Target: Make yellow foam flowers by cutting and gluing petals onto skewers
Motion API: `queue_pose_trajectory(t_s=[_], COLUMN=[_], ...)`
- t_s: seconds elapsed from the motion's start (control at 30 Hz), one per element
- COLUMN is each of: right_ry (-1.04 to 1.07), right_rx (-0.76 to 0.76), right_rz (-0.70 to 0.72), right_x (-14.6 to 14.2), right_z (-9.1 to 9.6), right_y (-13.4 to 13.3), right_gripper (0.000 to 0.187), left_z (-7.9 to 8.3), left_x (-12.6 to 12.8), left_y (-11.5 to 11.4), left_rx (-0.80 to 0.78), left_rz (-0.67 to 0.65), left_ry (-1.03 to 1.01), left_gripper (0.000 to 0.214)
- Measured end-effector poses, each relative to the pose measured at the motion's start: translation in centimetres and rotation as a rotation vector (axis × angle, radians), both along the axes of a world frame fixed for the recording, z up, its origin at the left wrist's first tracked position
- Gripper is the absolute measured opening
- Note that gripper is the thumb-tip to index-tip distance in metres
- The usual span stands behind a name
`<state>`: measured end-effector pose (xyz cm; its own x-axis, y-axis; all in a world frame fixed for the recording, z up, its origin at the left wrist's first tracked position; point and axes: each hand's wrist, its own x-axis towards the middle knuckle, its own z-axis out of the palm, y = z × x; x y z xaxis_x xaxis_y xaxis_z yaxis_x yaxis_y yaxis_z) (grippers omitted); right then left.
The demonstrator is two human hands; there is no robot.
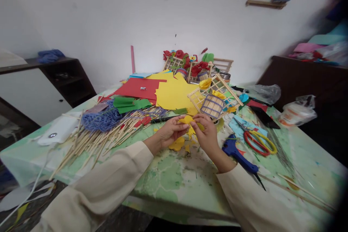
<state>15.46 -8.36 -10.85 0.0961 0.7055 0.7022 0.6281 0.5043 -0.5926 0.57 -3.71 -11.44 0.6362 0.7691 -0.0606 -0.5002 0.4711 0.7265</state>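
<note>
Between my two hands, above the table's middle, is a yellow paper flower [186,119]. My left hand [172,130] pinches its left side between thumb and fingers. From the right, my right hand [206,130] grips the same flower, its fingers curled and partly hiding it. Below them another yellow paper flower cutout [177,144] lies on the table among small yellow scraps. Just behind my hands leans a stick lattice frame [230,92] with a small stick basket [212,106] and yellow paper flowers on it.
A blue glue gun [239,155] and red-and-yellow-handled scissors [257,141] lie at right. Thin sticks [108,137], blue-purple yarn [102,117] and green paper [132,104] spread at left. Red paper [138,88] and yellow sheets [174,92] lie behind; a white tub [295,114] stands far right.
</note>
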Motion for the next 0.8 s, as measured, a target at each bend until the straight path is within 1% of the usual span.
queue_pose_trajectory(t_s=[0.3, 0.43, 0.53, 0.63, 0.73, 0.8], right_ry=[0.025, -0.021, -0.141, -0.346, -0.571, -0.696], right_rx=[-0.018, 0.018, 0.038, 0.004, -0.16, -0.357], right_rz=[-0.015, -0.073, -0.182, -0.365, -0.577, -0.665], right_x=[0.0, 0.3, 2.0, 5.3, 8.9, 10.7], right_z=[-0.3, 0.2, 0.7, 0.7, 0.2, -0.4], right_y=[0.1, -0.6, -2.2, -4.7, -7.1, -8.3], right_gripper=[0.017, 0.016, 0.025, 0.027, 0.03, 0.034], left_z=[0.1, 0.3, 0.5, 0.7, 1.1, 1.2], left_x=[-0.1, -0.3, -0.5, -0.7, -0.7, -0.7], left_y=[-0.1, 0.1, 0.4, 0.7, 0.8, 0.7], left_rx=[0.033, 0.013, 0.006, 0.023, 0.044, 0.057], left_rz=[0.021, 0.02, 0.052, 0.088, 0.151, 0.18], left_ry=[0.007, 0.017, 0.067, 0.114, 0.137, 0.141], left_gripper=[0.037, 0.036, 0.032, 0.03, 0.034, 0.036])
